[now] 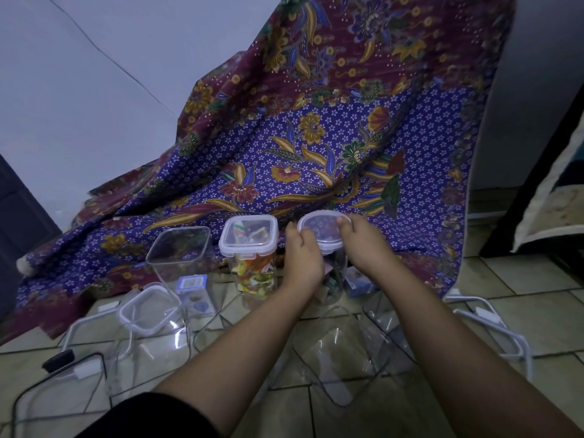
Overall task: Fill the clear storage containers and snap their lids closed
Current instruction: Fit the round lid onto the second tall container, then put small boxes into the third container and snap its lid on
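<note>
— Any room beside the fingers?
— Left of the left hand [301, 259] the lidded jar [249, 248] stands close; ahead, draped cloth [316, 147] blocks — behind the wrists, empty tubs [341, 352] crowd the floor.

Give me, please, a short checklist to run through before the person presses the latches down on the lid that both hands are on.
1. Lid sits on its container: ok, it looks level.
2. Left hand and right hand on opposite sides of the lid: ok.
3. Container is filled: cannot tell; something dark shows inside, amount unclear.
4. Latch flaps free to fold down: cannot tell, the hands hide them.
5. Neighbouring filled container stays clear of the left hand: not ok, it stands very close.
6. Floor under the container is flat: ok, tiled.
</note>
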